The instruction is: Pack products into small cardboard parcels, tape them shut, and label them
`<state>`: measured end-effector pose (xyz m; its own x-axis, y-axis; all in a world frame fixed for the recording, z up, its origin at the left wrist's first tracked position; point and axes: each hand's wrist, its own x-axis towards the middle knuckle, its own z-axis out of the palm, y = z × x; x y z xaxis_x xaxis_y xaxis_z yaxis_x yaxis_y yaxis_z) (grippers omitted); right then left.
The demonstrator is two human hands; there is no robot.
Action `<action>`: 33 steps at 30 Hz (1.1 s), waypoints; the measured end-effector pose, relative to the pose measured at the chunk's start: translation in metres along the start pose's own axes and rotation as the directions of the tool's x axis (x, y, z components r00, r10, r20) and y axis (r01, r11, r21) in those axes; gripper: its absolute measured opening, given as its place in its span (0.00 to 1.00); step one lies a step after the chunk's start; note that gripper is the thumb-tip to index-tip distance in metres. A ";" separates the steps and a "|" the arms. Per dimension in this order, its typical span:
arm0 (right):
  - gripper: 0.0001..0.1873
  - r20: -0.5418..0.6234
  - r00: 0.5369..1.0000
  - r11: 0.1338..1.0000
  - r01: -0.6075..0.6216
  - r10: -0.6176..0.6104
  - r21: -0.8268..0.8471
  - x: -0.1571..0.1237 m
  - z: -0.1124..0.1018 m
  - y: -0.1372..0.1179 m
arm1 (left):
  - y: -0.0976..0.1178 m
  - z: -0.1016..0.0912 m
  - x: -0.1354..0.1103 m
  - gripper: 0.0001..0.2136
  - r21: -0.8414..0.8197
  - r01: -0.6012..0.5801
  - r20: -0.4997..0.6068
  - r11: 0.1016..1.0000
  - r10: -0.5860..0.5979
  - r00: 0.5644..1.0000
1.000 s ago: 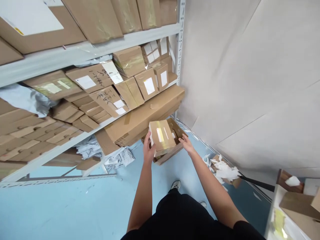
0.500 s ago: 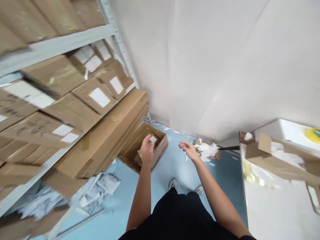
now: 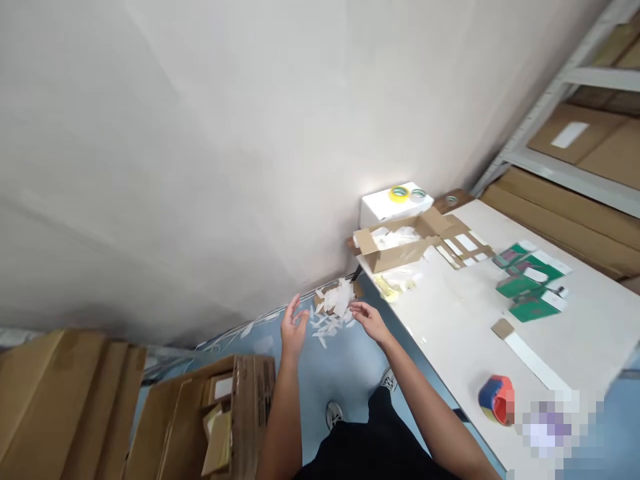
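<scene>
My left hand (image 3: pixel 294 328) is raised in front of me, fingers apart and nothing in them. Level with it on the right, my right hand (image 3: pixel 371 320) is also bare, its fingers loosely stretched toward the left hand. Beyond and between the two, a heap of white paper scraps (image 3: pixel 338 300) lies on the floor, partly on a piece of cardboard. To the left of my left arm stands an open cardboard carton (image 3: pixel 250 393) with smaller boxes inside. Neither hand visibly touches anything.
A white table (image 3: pixel 465 320) on the right bears an open cardboard box (image 3: pixel 400 257), green packages (image 3: pixel 535 300) and a red-and-blue ring-shaped object (image 3: pixel 496 399). Tape rolls (image 3: pixel 399 193) lie on a white box (image 3: pixel 373 210). Shelves (image 3: pixel 575 167) stand far right; long cartons (image 3: pixel 60 400) at left.
My view has swung to the right, bringing the whole table into sight and the left shelving mostly out. Both hands stay raised and bare; the open carton now sits lower left.
</scene>
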<state>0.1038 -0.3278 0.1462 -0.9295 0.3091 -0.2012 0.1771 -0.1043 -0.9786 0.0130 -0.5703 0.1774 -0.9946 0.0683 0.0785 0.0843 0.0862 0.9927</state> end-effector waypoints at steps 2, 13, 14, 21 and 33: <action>0.24 -0.091 0.996 0.999 0.025 -0.023 0.022 0.001 -0.044 -0.009 | 0.009 0.056 0.007 0.30 0.006 0.005 0.139 1.000 -0.006 0.990; 0.24 -0.468 0.881 0.990 0.118 -0.068 0.078 -0.015 -0.247 -0.062 | 0.071 0.326 0.008 0.27 -0.017 -0.098 0.599 0.995 0.088 0.796; 0.24 -0.498 0.865 0.989 0.121 -0.064 0.082 -0.021 -0.263 -0.066 | 0.075 0.347 0.004 0.27 -0.023 -0.099 0.630 0.995 0.091 0.771; 0.26 -0.719 0.694 0.981 0.154 -0.024 0.115 -0.057 -0.347 -0.068 | 0.088 0.456 -0.023 0.25 -0.046 -0.131 0.820 0.990 0.112 0.561; 0.26 -0.930 0.351 0.970 0.171 0.106 0.175 -0.081 -0.382 -0.051 | 0.071 0.568 -0.034 0.25 -0.030 -0.048 0.986 0.998 0.037 0.162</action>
<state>0.2939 0.0134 0.1965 -0.0066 0.9768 -0.2138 -0.0436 -0.2139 -0.9759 0.0873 -0.0018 0.1929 -0.0979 0.9944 -0.0404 0.1304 0.0531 0.9900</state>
